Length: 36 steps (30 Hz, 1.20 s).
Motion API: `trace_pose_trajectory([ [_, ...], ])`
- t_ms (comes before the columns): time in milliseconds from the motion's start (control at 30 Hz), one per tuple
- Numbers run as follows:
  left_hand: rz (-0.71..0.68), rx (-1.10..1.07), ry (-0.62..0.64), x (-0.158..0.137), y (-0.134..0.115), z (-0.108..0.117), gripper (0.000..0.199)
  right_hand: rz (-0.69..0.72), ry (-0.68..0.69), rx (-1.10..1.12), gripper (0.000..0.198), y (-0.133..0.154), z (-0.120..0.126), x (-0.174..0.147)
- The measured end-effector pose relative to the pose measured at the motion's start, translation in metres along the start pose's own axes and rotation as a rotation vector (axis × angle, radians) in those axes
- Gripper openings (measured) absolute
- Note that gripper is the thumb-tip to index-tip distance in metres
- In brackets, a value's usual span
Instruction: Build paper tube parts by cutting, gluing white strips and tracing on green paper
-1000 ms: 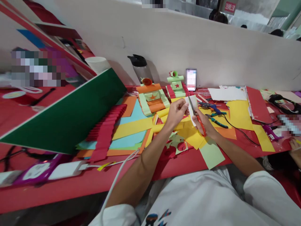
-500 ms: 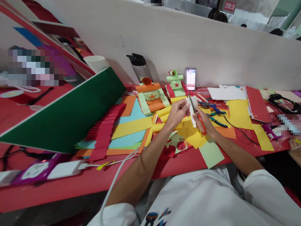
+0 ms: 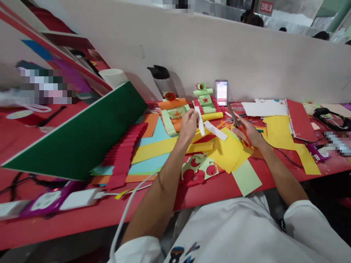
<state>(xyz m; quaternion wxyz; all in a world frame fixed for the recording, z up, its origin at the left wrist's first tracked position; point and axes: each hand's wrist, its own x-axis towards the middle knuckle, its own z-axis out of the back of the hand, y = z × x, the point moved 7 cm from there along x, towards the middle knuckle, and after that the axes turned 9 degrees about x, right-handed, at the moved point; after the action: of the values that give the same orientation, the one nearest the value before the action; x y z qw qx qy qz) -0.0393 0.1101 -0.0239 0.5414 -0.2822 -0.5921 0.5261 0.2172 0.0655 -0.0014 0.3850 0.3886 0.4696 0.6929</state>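
My left hand (image 3: 189,125) pinches a narrow white paper strip (image 3: 200,122) in front of the small paper models. Over the yellow paper sheets (image 3: 223,153) a second white paper strip (image 3: 216,130) is apart from both hands. My right hand (image 3: 251,132) is closed around the red-orange handles of the scissors (image 3: 233,114), whose blades point away from me toward the phone. Beside my left hand stands an orange and green paper model (image 3: 177,114) with a star. Behind it is a green and red paper model (image 3: 206,99).
A green board (image 3: 79,135) leans at the left beside a pleated red paper strip (image 3: 120,160). A bottle (image 3: 161,78) and a lit phone (image 3: 222,93) rest against the wall. A white cable (image 3: 127,215) crosses near my left arm. Cut green paper (image 3: 201,160) lies near the table edge.
My hands have moved apart, left hand leftward and right hand with the scissors rightward. The single white paper piece now appears as two strips, one in my left hand and one released.
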Motion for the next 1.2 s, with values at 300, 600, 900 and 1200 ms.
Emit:
trace_pose_trajectory([
  [300, 0.115, -0.034, -0.008, 0.008, 0.009, 0.011, 0.02, -0.174, 0.626, -0.893, 0.039, -0.026, -0.014, -0.023],
  [600, -0.028, 0.12, 0.033, 0.007, -0.002, 0.01, 0.013, -0.038, 0.28, -0.858, 0.035, -0.009, -0.03, 0.014],
  [900, 0.038, 0.038, 0.101, 0.002, -0.005, -0.001, 0.043, 0.013, 0.15, -0.977, 0.03, -0.029, -0.071, 0.053],
  [1200, -0.048, 0.216, 0.35, -0.012, 0.004, -0.036, 0.032, -0.044, -0.027, 0.111, 0.031, -0.03, 0.014, 0.049],
])
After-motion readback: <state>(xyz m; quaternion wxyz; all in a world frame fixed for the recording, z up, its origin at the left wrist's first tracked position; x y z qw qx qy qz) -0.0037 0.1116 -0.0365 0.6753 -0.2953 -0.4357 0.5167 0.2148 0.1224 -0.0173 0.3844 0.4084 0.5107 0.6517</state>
